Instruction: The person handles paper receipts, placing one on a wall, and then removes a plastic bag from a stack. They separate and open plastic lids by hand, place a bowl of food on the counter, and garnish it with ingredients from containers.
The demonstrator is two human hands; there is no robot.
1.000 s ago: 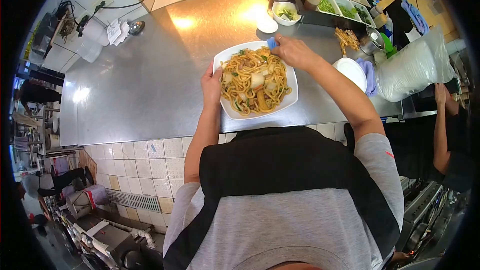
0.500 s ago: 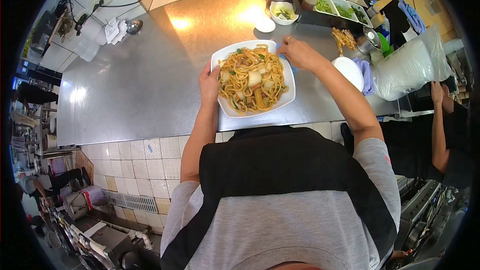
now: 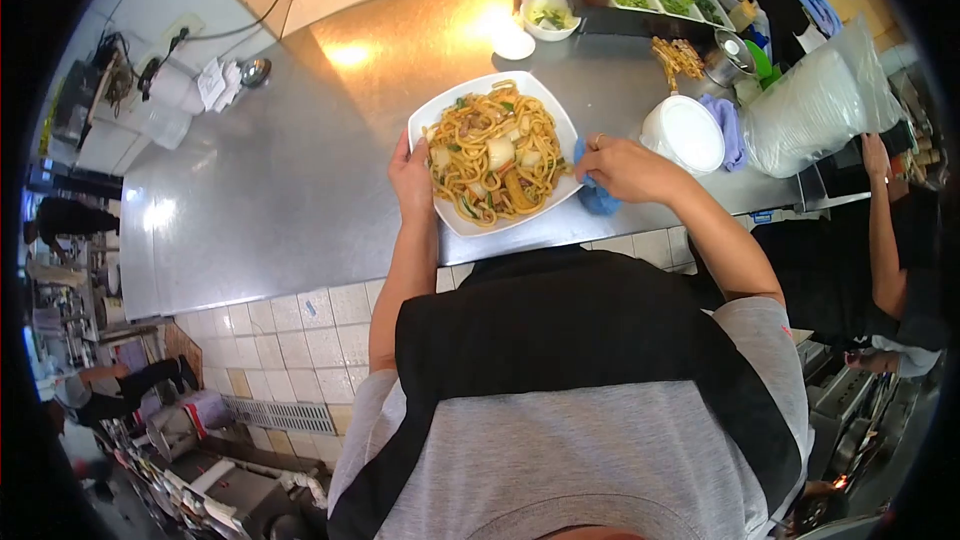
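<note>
A white square plate [image 3: 548,90] heaped with fried noodles [image 3: 497,152], pale vegetable pieces and bits of green is in front of me at the counter's near edge. My left hand [image 3: 411,176] grips the plate's left side, thumb over the rim and fingers beneath. At the right rim, my right hand [image 3: 625,169] is closed on a blue cloth [image 3: 597,198], which hangs below the fingers and touches the plate's edge. Part of the cloth is hidden under the hand.
The steel counter [image 3: 250,200] spreads left. Behind the plate stand a bowl of greens [image 3: 549,17] and a small white dish [image 3: 513,44]. To the right are stacked white bowls [image 3: 684,134], a purple cloth [image 3: 722,130] and a large plastic bag [image 3: 812,105]. A co-worker's arm [image 3: 880,225] shows far right.
My right hand has slid with the blue cloth from the plate's upper right corner down along its right rim. The left hand still holds the plate's left side. The view has shifted slightly.
</note>
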